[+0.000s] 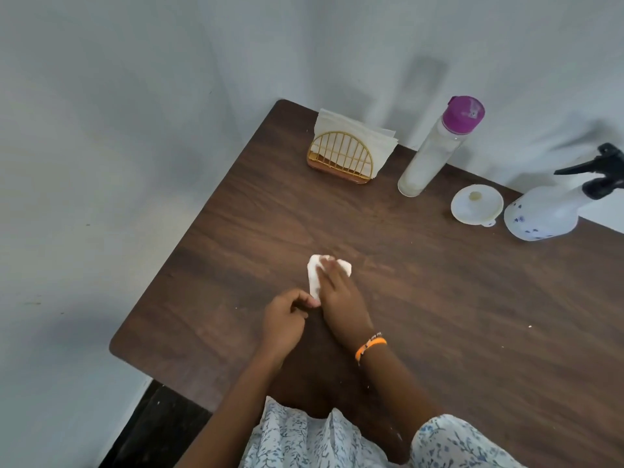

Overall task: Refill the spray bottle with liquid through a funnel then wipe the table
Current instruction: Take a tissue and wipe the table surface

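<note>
A folded white tissue (314,276) lies on the dark wooden table (439,315), pressed flat under my right hand (339,298). My left hand (287,319) rests just beside it with curled fingers, the thumb touching the tissue's near edge. At the far right stands the white spray bottle (547,211) with its black trigger head screwed on. A white funnel (476,205) sits mouth-down on the table to the left of the spray bottle. A tall clear bottle with a purple cap (439,146) stands behind the funnel.
A gold wire napkin holder (339,157) full of white tissues stands at the table's far left corner. Grey walls close off the far side. The table's left edge runs close to my left hand, with floor beyond it.
</note>
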The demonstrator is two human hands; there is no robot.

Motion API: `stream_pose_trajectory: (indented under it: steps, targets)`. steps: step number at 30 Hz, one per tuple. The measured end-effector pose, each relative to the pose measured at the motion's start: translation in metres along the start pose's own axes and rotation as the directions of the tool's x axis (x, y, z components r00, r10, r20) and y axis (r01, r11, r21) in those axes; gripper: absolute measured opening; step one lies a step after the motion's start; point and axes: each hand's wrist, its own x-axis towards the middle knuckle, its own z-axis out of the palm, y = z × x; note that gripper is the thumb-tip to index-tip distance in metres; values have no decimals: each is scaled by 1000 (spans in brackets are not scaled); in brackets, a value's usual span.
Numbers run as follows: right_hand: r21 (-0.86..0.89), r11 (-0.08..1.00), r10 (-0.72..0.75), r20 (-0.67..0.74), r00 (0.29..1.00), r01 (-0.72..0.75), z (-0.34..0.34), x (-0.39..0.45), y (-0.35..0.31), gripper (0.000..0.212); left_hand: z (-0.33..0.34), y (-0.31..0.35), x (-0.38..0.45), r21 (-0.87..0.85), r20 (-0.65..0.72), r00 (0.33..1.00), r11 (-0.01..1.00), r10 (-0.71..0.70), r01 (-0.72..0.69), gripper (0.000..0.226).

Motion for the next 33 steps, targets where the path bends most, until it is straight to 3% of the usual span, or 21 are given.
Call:
stream_pose_trajectory:
  steps: [3,5,9,11,13,16,19,20,22,24,29,31,33]
  targets:
    - [69,987,-147,-24,989,148,3,-34,9,41,-7,-11,-1,87,-52,999,996,-17,21,44]
    - [60,985,-158,-45,986,161,-6,-45,23,39,-8,-17,-2,120,-67,998,992,-19,28,42]
    - [90,991,106,-93,990,-98,-19,-18,46,45,-3,-23,-10,190,-70,998,982,6,7,31]
    - [120,984,138,-48,989,-131,-19,11,39,52,0,-25,-13,200,-92,996,980,8,10,29]
    - [177,979,86,94,992,-102,-9,27,23,46,1,-28,-14,228,-115,993,973,5,21,31]
    - [300,954,-37,190,981,-22,17,7,3,30,1,-31,-16,242,-148,989,970,2,34,35]
    - [298,937,-230,123,965,185,6,-35,17,59,1,-35,-19,245,-142,990,969,-1,36,36]
    - [291,938,-239,153,959,188,-8,-43,27,64,0,-36,-18,240,-142,990,970,1,34,37]
    - [270,959,-135,186,973,81,-24,-42,49,58,0,-37,-16,250,-125,992,968,1,30,39]
    - [265,963,20,128,992,-54,-30,-22,70,50,-1,-36,-14,280,-90,996,960,5,20,44]
    - [169,971,147,133,980,-169,-13,39,44,66,-2,-37,-12,289,-69,997,957,36,-15,48]
    - [229,971,12,209,978,-61,3,24,20,61,-2,-38,-12,286,-81,996,958,29,-4,47]
    - [296,930,-283,199,938,218,11,-15,13,44,-2,-38,-14,279,-92,995,960,31,-4,46]
